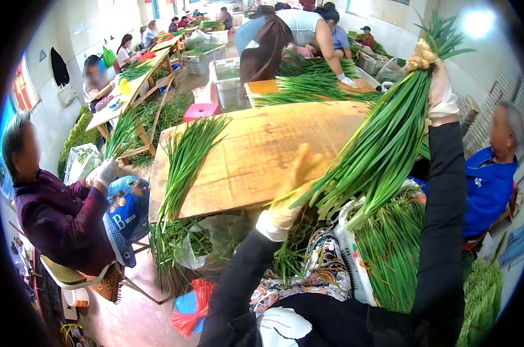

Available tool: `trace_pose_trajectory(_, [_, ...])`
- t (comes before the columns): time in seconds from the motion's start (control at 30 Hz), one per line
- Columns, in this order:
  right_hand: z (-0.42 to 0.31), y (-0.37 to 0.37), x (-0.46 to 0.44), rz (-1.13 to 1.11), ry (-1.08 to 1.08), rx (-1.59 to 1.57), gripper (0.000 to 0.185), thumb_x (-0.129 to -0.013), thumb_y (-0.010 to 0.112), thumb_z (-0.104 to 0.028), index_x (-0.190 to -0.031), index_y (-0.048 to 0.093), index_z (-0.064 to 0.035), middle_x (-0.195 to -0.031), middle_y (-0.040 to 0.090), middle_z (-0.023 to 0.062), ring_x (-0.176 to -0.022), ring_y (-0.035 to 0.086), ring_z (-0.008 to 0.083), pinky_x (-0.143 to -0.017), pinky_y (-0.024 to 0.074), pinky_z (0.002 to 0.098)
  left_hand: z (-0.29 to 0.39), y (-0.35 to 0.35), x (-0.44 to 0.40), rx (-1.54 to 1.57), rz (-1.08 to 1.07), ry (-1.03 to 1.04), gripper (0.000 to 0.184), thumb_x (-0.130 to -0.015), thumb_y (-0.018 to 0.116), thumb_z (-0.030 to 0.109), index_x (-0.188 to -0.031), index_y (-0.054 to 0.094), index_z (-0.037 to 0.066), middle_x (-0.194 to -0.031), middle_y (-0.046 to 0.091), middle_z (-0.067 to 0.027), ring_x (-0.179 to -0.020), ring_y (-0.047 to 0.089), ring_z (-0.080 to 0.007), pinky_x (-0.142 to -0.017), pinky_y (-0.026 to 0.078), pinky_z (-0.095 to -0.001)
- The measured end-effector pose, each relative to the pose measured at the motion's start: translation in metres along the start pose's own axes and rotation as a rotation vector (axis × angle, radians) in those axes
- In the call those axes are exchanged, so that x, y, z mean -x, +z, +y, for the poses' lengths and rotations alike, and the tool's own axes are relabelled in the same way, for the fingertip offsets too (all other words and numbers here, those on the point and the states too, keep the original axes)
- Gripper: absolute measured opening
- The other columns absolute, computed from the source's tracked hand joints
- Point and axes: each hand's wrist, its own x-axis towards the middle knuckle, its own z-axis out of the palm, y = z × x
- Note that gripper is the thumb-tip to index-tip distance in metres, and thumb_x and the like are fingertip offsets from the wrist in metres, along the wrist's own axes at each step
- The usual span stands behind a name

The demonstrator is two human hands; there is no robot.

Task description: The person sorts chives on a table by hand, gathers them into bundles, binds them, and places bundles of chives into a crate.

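Note:
My right hand (424, 58), gloved, is raised high at the upper right, its fingers wrapped round a thick bunch of garlic chives (392, 133). The long green leaves hang down from it towards my lap, and a short tuft sticks out above the fist. My left hand (291, 188), in a yellowish glove with a white cuff, hovers over the near edge of the wooden board (262, 139). Its fingers are spread and hold nothing; the hanging leaf tips pass close beside it. A smaller pile of garlic chives (189, 162) lies across the board's left end.
An open sack of chives (389, 248) stands by my lap. Red plastic strips (195, 306) lie over a blue stool at lower left. Seated people flank me, one in a purple jacket (59, 214), one in blue (487, 185). Across the board a person leans over another table (262, 89).

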Motion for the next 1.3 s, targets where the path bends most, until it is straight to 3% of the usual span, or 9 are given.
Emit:
trace_pose_trajectory(0.13, [0.007,-0.015,0.000,-0.133,0.070,0.001,0.020,-0.087,0.044,-0.023,-0.077,0.046,-0.0056,-0.059,0.039,0.0003,-0.057,0.040,0.0129,-0.061,0.0396,0.0255,-0.008,0.018,-0.005,-0.431,0.088,-0.214,0.064,-0.077,0.056,0.045,-0.120,0.042,-0.001,-0.105,0.056,-0.0176,-0.084,0.057,-0.0228,-0.072,0.045,-0.0302])
trace_pose_trajectory(0.3, [-0.019,-0.025,0.003,0.133,-0.184,0.143,0.021,-0.086,0.042,-0.021,-0.077,0.045,-0.0015,-0.065,0.044,0.0063,-0.060,0.044,0.0171,-0.060,0.0432,0.0300,0.002,-0.029,0.023,-0.174,0.390,-0.192,0.037,-0.090,0.040,0.033,-0.091,0.056,0.000,-0.073,0.063,-0.0115,-0.059,0.058,-0.0159,-0.056,0.047,-0.0278])
trace_pose_trajectory(0.43, [-0.049,-0.044,-0.004,-0.085,-0.158,0.069,0.021,-0.086,0.041,-0.019,-0.076,0.045,-0.0016,-0.064,0.044,0.0058,-0.060,0.044,0.0176,-0.063,0.0435,0.0311,-0.089,-0.150,0.102,-1.034,0.064,-0.442,0.064,-0.082,0.056,0.035,-0.126,0.030,-0.005,-0.123,0.041,-0.0229,-0.114,0.042,-0.0279,-0.093,0.036,-0.0349])
trace_pose_trajectory(0.57, [-0.002,-0.026,0.001,0.026,-0.197,0.180,0.018,-0.083,0.046,-0.016,-0.069,0.044,-0.0043,-0.063,0.044,0.0049,-0.061,0.044,0.0156,-0.063,0.0417,0.0264,-0.026,-0.014,0.034,-0.714,-0.295,0.054,0.092,-0.069,0.069,0.038,-0.135,0.014,0.006,-0.140,0.014,-0.0170,-0.130,0.010,-0.0271,-0.104,0.015,-0.0365])
trace_pose_trajectory(0.63, [0.012,-0.024,0.000,0.140,-0.121,0.119,0.020,-0.086,0.044,-0.022,-0.081,0.047,-0.0028,-0.062,0.047,0.0080,-0.060,0.047,0.0211,-0.061,0.0450,0.0333,-0.034,0.014,0.029,-0.067,-0.145,-0.077,0.088,-0.069,0.070,0.034,-0.134,0.017,0.005,-0.137,0.023,-0.0148,-0.125,0.025,-0.0238,-0.100,0.024,-0.0340])
trace_pose_trajectory(0.77, [0.023,-0.016,0.000,0.177,-0.089,0.142,0.026,-0.085,0.051,-0.029,-0.084,0.048,-0.0024,-0.061,0.048,0.0085,-0.056,0.047,0.0212,-0.059,0.0456,0.0354,-0.017,0.040,0.024,-0.119,-0.040,-0.358,0.040,-0.078,0.063,0.030,-0.105,0.056,0.002,-0.080,0.057,0.0021,-0.073,0.051,-0.0082,-0.067,0.040,-0.0203])
trace_pose_trajectory(1.0, [0.037,-0.028,-0.001,0.162,-0.108,0.167,0.021,-0.086,0.050,-0.024,-0.089,0.053,-0.0027,-0.067,0.051,0.0071,-0.054,0.049,0.0176,-0.055,0.0468,0.0339,-0.011,0.033,0.032,-0.216,0.445,-0.327,0.017,-0.084,0.056,0.018,-0.088,0.060,0.002,-0.066,0.056,0.0020,-0.055,0.046,-0.0048,-0.055,0.038,-0.0175])
trace_pose_trajectory(1.1, [0.044,-0.015,0.001,0.167,-0.076,0.129,0.022,-0.086,0.051,-0.024,-0.091,0.051,-0.0022,-0.068,0.051,0.0085,-0.055,0.050,0.0195,-0.053,0.0478,0.0347,-0.022,0.008,0.045,-0.403,0.217,-0.190,0.020,-0.084,0.055,0.020,-0.087,0.060,0.001,-0.068,0.058,-0.0004,-0.053,0.045,-0.0047,-0.053,0.038,-0.0174])
trace_pose_trajectory(1.3, [0.018,0.015,-0.003,0.216,-0.224,0.328,0.015,-0.083,0.049,-0.020,-0.083,0.048,-0.0045,-0.063,0.046,0.0049,-0.059,0.048,0.0193,-0.061,0.0447,0.0307,-0.068,-0.072,0.106,-0.502,0.473,-0.724,0.017,-0.084,0.054,0.018,-0.090,0.060,0.003,-0.076,0.063,-0.0064,-0.048,0.045,-0.0062,-0.047,0.037,-0.0198])
